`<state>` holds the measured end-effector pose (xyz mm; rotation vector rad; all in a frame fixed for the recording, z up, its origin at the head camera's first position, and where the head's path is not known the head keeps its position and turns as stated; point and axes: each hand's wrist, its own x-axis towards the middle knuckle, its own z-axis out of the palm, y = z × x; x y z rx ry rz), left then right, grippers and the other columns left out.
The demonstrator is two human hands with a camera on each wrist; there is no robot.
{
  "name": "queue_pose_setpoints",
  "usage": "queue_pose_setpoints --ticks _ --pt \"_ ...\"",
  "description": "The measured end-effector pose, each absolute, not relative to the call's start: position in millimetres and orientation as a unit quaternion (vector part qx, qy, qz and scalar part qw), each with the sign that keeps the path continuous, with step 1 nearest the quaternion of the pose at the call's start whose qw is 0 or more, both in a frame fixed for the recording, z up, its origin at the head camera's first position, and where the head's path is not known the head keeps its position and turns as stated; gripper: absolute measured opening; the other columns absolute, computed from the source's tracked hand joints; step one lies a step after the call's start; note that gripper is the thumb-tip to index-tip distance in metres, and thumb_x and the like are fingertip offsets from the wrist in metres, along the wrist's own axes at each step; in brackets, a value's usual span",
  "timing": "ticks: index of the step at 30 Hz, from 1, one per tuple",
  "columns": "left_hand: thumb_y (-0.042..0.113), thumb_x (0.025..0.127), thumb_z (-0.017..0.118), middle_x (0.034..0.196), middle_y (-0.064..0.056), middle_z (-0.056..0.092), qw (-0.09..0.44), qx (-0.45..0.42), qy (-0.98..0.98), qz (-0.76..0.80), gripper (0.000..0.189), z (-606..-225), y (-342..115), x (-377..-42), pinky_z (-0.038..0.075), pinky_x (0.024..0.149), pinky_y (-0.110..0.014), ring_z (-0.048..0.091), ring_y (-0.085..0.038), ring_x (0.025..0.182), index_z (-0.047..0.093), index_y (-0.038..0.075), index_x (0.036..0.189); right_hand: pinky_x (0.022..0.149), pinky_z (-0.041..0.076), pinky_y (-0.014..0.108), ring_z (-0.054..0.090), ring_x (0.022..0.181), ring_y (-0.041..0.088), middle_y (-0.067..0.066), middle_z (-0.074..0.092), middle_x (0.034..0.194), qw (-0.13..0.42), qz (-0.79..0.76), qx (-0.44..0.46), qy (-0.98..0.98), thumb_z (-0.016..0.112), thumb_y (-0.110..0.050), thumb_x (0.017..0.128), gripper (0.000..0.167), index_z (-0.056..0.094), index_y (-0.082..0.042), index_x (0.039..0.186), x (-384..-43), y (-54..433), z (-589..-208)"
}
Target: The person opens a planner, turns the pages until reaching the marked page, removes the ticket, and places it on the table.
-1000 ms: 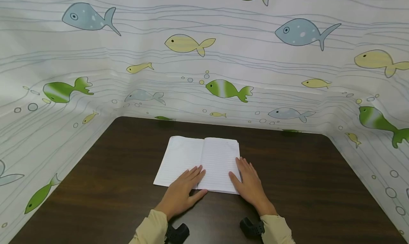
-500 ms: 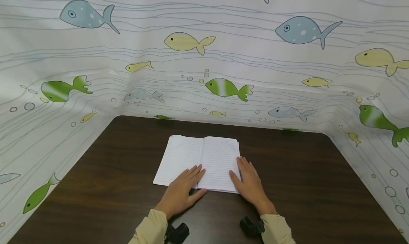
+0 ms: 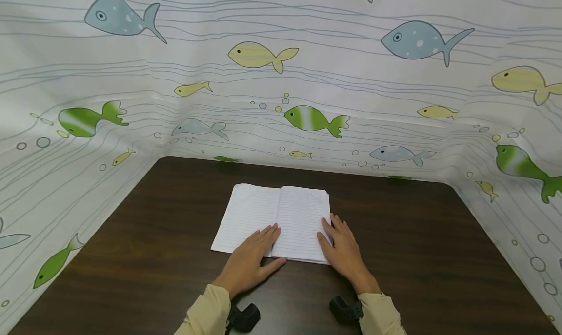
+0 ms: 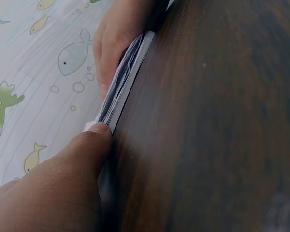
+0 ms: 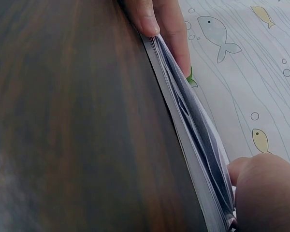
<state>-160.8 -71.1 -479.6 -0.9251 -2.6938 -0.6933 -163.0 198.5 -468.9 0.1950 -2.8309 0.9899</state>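
A lined notebook lies open on the dark wooden table, its visible pages showing no writing. My left hand rests across the lower middle by the fold, fingers straight and thumb out at the bottom edge. At the right edge is my right hand, with its thumb and index finger over the page margin and the other fingers alongside. In the left wrist view, the left thumb touches the notebook's near edge. The right wrist view shows the stacked page edges slightly parted, with the right hand beside them.
The brown table extends around the notebook. A white sheet printed with fish rises at the back and both sides. Black wrist devices sit by both light yellow sleeves.
The right index finger has shifted slightly inward onto the page edge, bending a little. The left hand and notebook stay in place; the head view has tilted slightly.
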Motion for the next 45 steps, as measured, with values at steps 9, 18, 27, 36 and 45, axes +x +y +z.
queue_pose_setpoints --ticks 9,18,27,36,45 --pt "0.055 0.099 0.064 0.157 -0.011 0.049 0.086 -0.275 -0.915 -0.284 0.08 -473 -70 -162 0.04 0.118 -0.049 0.048 -0.031 0.143 0.04 0.007 0.16 0.125 0.01 0.063 0.015 0.156 0.044 0.026 0.024 0.167 0.056 0.332 0.071 -0.939 0.054 -0.04 0.107 0.053 0.053 -0.009 0.151 -166 198 -464" --pt "0.049 0.096 0.072 0.161 -0.01 0.044 0.057 -0.255 -0.908 -0.327 0.082 -468 -72 -163 0.041 0.117 -0.045 0.045 -0.025 0.146 0.039 0.009 0.16 0.125 0.005 0.064 0.007 0.158 0.043 0.025 0.016 0.169 0.025 0.298 0.07 -0.952 0.048 -0.054 0.106 0.058 0.051 -0.02 0.153 -169 197 -462" --pt "0.029 0.098 0.075 0.154 -0.009 0.051 0.083 -0.248 -0.902 -0.343 0.068 -470 -70 -161 0.047 0.112 -0.046 0.051 -0.025 0.14 0.044 0.005 0.154 0.126 0.01 0.061 0.016 0.156 0.044 0.027 0.025 0.165 0.06 0.294 0.09 -0.95 0.04 -0.04 0.112 0.049 0.054 -0.016 0.152 -168 196 -465" --pt "0.022 0.098 0.075 0.155 -0.009 0.049 0.069 -0.242 -0.9 -0.357 0.068 -471 -70 -158 0.047 0.111 -0.048 0.05 -0.027 0.141 0.042 0.006 0.155 0.125 0.017 0.06 0.028 0.152 0.044 0.024 0.035 0.163 0.101 0.309 0.094 -0.941 0.047 -0.012 0.108 0.056 0.032 0.006 0.159 -164 198 -470" --pt "0.008 0.102 0.06 0.149 -0.022 0.05 0.176 -0.214 -0.867 -0.414 0.064 -474 -68 -161 0.05 0.106 -0.052 0.054 -0.033 0.135 0.03 -0.002 0.158 0.125 0.018 0.06 0.027 0.152 0.044 0.027 0.033 0.162 0.1 0.3 0.091 -0.944 0.052 -0.016 0.106 0.06 0.032 0.012 0.156 -161 198 -471"
